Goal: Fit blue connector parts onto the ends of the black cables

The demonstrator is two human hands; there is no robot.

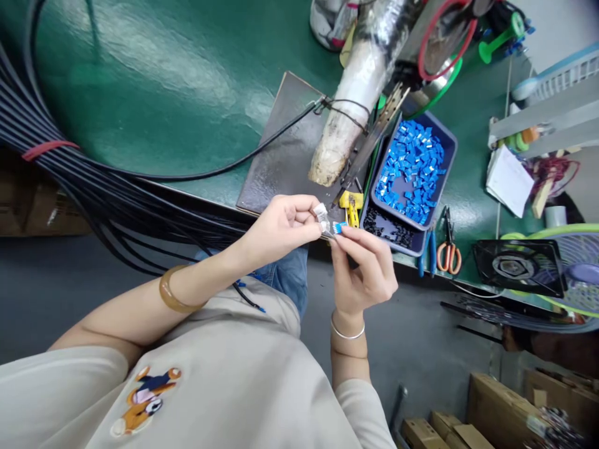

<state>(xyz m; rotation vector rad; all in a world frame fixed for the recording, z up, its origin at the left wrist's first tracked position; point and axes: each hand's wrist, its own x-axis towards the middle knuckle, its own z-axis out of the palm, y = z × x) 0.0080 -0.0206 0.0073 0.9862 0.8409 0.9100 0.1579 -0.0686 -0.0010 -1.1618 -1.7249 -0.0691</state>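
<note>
My left hand (292, 223) is closed in a pinch in front of the table edge. Whitish material (321, 211) shows at its fingertips; whether this covers the fingers or is a held piece, I cannot tell. My right hand (362, 268) meets it from the right, thumb and forefinger pinched at a small blue connector (337, 227) with pale strands on its left side. The fingers partly hide the connector. Just beyond, a yellow-handled tool (352, 207) lies by the table edge. Blue pieces fill a grey bin (449, 149) farther right.
A thick bundle of black cables (70, 156) hangs over the table's left edge. A plastic-wrapped post (346, 106) rises above a dark board (281, 156). Right of the bins lie blue-handled pliers (427, 252), orange-handled cutters (448, 257) and a black fan (519, 267). Cardboard boxes (496, 405) stand below.
</note>
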